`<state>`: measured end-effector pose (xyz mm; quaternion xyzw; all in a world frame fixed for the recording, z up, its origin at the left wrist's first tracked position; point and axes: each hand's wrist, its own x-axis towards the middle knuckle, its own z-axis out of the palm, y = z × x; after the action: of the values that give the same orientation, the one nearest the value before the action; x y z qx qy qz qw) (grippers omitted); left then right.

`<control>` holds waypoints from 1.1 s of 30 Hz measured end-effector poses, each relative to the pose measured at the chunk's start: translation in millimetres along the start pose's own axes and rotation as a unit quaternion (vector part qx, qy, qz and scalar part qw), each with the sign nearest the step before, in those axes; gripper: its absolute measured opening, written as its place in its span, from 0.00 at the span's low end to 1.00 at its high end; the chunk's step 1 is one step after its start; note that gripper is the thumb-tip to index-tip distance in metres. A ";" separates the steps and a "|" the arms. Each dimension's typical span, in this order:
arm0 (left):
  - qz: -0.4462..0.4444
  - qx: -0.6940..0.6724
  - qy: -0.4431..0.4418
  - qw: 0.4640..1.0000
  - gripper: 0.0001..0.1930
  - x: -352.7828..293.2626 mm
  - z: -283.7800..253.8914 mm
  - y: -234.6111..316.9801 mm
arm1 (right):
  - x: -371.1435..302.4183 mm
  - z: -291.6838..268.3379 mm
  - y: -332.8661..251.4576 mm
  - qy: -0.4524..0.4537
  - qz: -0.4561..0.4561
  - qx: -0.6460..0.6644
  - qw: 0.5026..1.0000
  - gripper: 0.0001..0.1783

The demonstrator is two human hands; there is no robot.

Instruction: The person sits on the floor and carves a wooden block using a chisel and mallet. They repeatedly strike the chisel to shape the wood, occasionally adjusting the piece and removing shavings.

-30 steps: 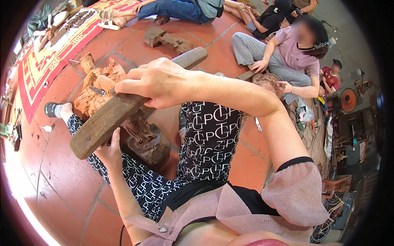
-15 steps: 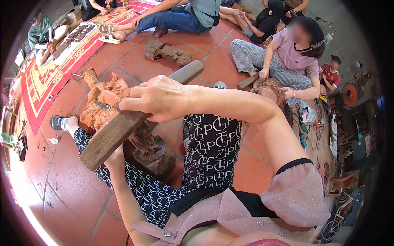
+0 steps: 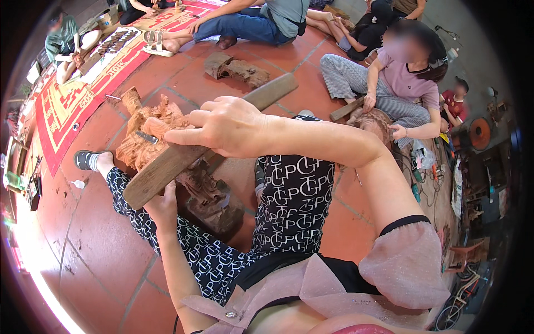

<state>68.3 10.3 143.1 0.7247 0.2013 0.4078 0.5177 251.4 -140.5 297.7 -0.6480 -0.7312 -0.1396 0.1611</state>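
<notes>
My right hand (image 3: 231, 127) is closed round the middle of a long, flat wooden mallet (image 3: 164, 172), held slantwise over a carved reddish-brown wooden statue (image 3: 133, 119). The statue leans between my legs, with its darker base (image 3: 217, 214) toward me and intricate carving at its upper end. A short metal chisel blade (image 3: 146, 137) shows against the carving; its handle is out of sight. Below the mallet's near end, my left hand (image 3: 163, 207) is closed, its thumb side showing. The mallet covers the rest of its fingers and what they grip.
A rough wood chunk (image 3: 236, 70) lies ahead on the tiled floor (image 3: 100, 239). At right, a seated person (image 3: 409, 83) handles a carved wooden piece (image 3: 371, 122). Cables and tools (image 3: 425, 172) lie beyond. More people sit by a red-and-yellow mat (image 3: 67, 122).
The whole view has shifted slightly to the right. My right hand and the mallet have moved right, and the mallet's near end is higher. The left hand stays below it.
</notes>
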 end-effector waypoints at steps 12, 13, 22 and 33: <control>0.001 -0.027 -0.008 1.000 0.16 0.7 3.6 5.0 | -3.9 -13.9 6.5 -0.015 0.045 0.030 0.998 0.50; -0.009 -0.031 -0.013 0.999 0.16 2.0 5.7 3.6 | -4.7 -16.6 8.1 -0.007 0.048 0.054 0.997 0.50; -0.034 -0.134 0.073 0.988 0.21 -4.1 -5.5 14.0 | 0.8 -4.6 2.4 -0.032 0.069 0.028 0.997 0.48; -0.021 -0.101 0.063 0.993 0.19 3.3 -27.6 2.9 | 4.0 -29.6 -2.1 -0.031 0.034 0.034 0.998 0.42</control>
<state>47.8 27.8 150.6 0.6372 0.2063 0.4600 0.5829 250.5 -149.4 326.3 -0.6704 -0.7180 -0.0889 0.1647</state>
